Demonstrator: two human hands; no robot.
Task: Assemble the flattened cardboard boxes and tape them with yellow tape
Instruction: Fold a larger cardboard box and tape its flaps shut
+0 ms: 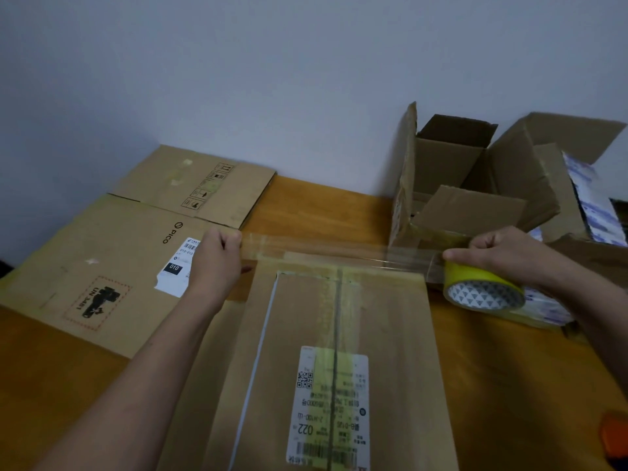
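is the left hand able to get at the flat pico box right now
Probably not yet: nothing blocks the flat PICO box, but the left hand is pinching the tape strip stretched from the roll in the right hand.

Near left: bare table (pixel 51 385) lies open beside the taped box (pixel 390 334).
Far left: flattened boxes (pixel 102 260) lie low; a hand can pass over them.
Far right: open boxes (pixel 475 185) stand tall behind the tape roll (pixel 482 283), blocking the way.
Middle: a stretched tape strip (pixel 323 248) bars the taped box's far edge.
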